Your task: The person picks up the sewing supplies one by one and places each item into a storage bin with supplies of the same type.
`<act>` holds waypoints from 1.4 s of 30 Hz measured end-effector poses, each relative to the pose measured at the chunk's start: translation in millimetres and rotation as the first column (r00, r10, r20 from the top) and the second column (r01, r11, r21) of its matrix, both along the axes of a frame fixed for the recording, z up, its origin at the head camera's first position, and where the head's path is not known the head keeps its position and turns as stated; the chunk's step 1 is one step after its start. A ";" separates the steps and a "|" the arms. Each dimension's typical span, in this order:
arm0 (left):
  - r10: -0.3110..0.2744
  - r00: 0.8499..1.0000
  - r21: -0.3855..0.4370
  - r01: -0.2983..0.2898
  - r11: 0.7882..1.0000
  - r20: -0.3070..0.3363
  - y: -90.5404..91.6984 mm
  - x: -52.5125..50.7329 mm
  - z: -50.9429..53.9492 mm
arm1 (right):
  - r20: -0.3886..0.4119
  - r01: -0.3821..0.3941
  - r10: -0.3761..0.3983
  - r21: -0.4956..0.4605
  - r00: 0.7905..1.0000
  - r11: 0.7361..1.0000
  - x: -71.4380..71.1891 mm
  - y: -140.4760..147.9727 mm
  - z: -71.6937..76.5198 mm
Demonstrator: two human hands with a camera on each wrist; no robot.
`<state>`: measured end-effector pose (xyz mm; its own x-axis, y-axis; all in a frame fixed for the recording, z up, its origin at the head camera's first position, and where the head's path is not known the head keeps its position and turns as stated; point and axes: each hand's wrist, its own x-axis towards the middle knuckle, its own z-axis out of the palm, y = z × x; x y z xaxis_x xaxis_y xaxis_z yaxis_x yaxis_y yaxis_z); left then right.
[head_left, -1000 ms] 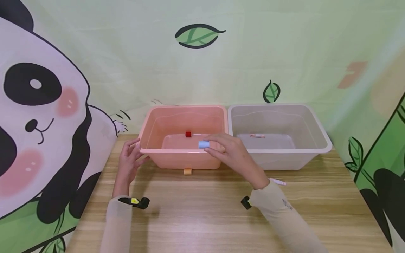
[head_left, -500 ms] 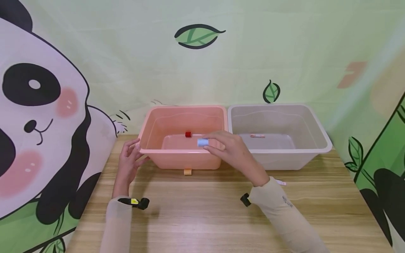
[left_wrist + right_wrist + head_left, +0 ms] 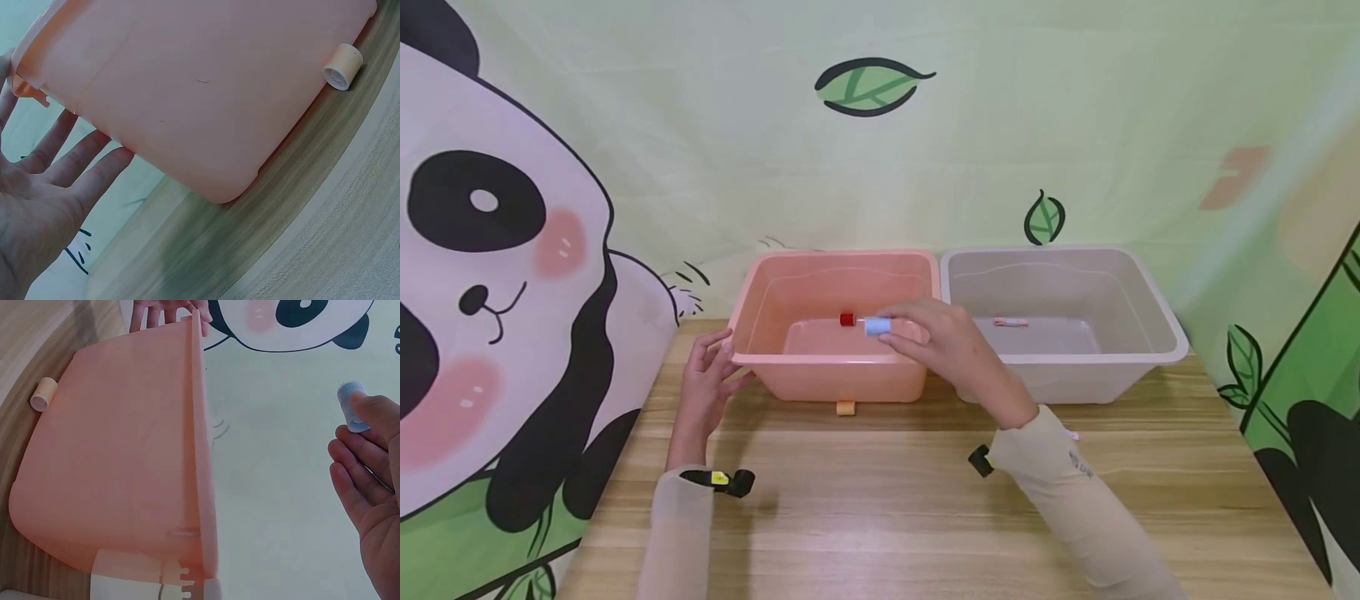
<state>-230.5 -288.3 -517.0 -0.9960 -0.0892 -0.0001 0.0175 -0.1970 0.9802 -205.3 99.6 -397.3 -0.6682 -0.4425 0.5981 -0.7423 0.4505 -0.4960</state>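
We've got the pale-blue hollow cylinder [image 3: 877, 326] pinched between thumb and fingers of our right hand [image 3: 949, 337], above the salmon-pink plastic bin [image 3: 797, 382], where a short red cylinder [image 3: 847, 319] lies. Placing looks like our step; next seems to call for lowering, then letting go. Our left hand [image 3: 703, 382], fingers apart, touches the bin's left side.

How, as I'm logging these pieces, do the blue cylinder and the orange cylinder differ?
Colour: the blue cylinder is light blue; the orange cylinder is pale orange.
Support: the blue cylinder is pinched in the right hand; the orange cylinder lies on its side on the table.
Place: the blue cylinder is above the pink bin; the orange cylinder is in front of it.
Shared: both are small.
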 end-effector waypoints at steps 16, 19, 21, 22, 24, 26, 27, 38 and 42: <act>-0.008 1.000 0.000 0.008 1.000 -0.007 0.1 -1.2 -0.3 | -0.062 -0.008 0.010 0.030 0.998 1.000 -13.1 2.0 10.7; -0.013 1.000 -0.002 0.013 1.000 -0.008 0.1 -1.3 0.2 | -0.080 -0.028 0.029 0.024 0.996 0.999 -15.8 3.5 13.8; -0.015 1.000 -0.002 0.015 1.000 -0.003 -0.2 -1.5 0.1 | -0.083 -0.029 0.031 0.025 0.996 0.999 -17.8 4.6 15.9; -0.016 1.000 0.003 0.016 1.000 -0.001 -0.4 -1.6 -0.1 | -0.076 -0.024 0.026 0.028 0.997 0.999 -18.8 5.1 17.0; -0.014 1.000 0.002 0.014 1.000 0.005 -0.6 -1.9 -0.4 | -0.058 -0.015 0.017 0.037 0.998 0.999 -20.9 5.9 19.1; -0.007 1.000 -0.005 0.007 1.000 0.011 -0.6 -2.2 -0.7 | -0.035 -0.002 0.004 0.044 0.999 0.999 -22.5 6.8 21.6; -0.006 1.000 -0.007 0.006 1.000 0.014 -0.4 -2.3 -0.7 | -0.027 0.004 -0.003 0.049 1.000 0.999 -23.5 7.2 22.7; -0.026 1.000 0.005 0.026 1.000 0.007 -2.2 -2.7 -2.0 | 0.104 0.025 -0.031 0.060 0.994 0.998 -38.7 7.5 38.4; -0.017 1.000 -0.018 0.017 1.000 0.014 -2.4 -3.2 -2.3 | 0.150 0.052 -0.060 0.056 0.987 0.997 -45.2 6.9 44.8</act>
